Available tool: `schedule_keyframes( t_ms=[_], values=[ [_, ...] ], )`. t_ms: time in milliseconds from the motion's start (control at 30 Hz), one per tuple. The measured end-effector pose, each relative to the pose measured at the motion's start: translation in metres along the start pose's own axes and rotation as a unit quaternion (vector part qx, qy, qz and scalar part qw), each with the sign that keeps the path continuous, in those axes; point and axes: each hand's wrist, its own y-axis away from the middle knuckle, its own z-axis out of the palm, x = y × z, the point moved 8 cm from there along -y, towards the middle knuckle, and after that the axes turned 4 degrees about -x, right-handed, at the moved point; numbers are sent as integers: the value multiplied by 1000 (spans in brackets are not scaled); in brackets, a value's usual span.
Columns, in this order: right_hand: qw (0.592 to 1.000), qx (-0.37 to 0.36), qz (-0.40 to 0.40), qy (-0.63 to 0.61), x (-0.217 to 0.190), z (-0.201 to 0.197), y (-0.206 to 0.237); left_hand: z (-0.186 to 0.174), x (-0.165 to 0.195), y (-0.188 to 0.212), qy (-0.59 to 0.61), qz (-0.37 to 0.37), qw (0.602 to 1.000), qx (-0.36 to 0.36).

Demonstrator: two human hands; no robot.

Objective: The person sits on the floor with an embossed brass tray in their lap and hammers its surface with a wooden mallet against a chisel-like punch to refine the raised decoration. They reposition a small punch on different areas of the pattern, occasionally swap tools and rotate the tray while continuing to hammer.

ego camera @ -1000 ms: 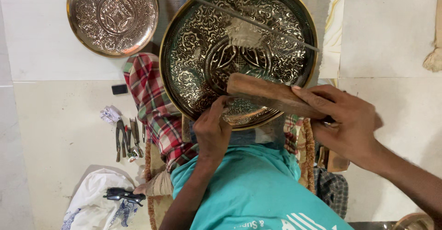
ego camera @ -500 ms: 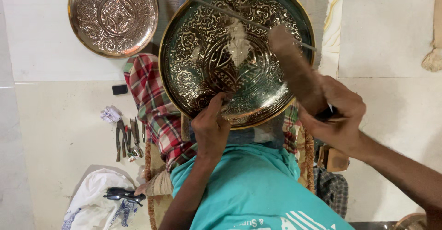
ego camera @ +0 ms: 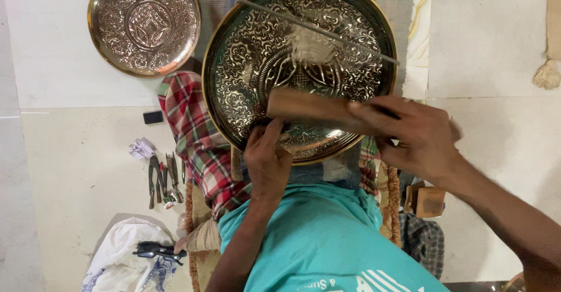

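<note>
Half a second before, the wooden mallet (ego camera: 318, 110) was tipped up over the big brass plate (ego camera: 245, 64); now it lay flat across the plate's lower middle. The right hand (ego camera: 418, 137) had its grip clamped on the mallet's handle. The left hand (ego camera: 267, 160) pinched a small punch, mostly hidden, against the plate's lower rim.

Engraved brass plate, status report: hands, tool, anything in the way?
Left hand pinching something unseen against engraved brass plate. Right hand gripping wooden mallet over plate. Thin rod lies across plate.
</note>
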Motion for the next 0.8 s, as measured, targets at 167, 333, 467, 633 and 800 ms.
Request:
schedule_keyframes(
  t_ms=[167,333,467,633,800],
  values=[
    [957,119,131,-231,29,-8,7,2,-3,4,-14,0,1000,1],
    [997,55,-25,-45,-5,-12,-4,1,0,6,-26,23,999,11],
    [980,23,59,-190,1,-12,-17,-1,2,5,-24,29,999,15],
    [978,-101,160,-90,4,-7,-23,0,0,4,-25,18,999,18],
    [921,136,92,-352,-1,-31,-21,2,-6,9,-39,12,999,23]
  ],
)
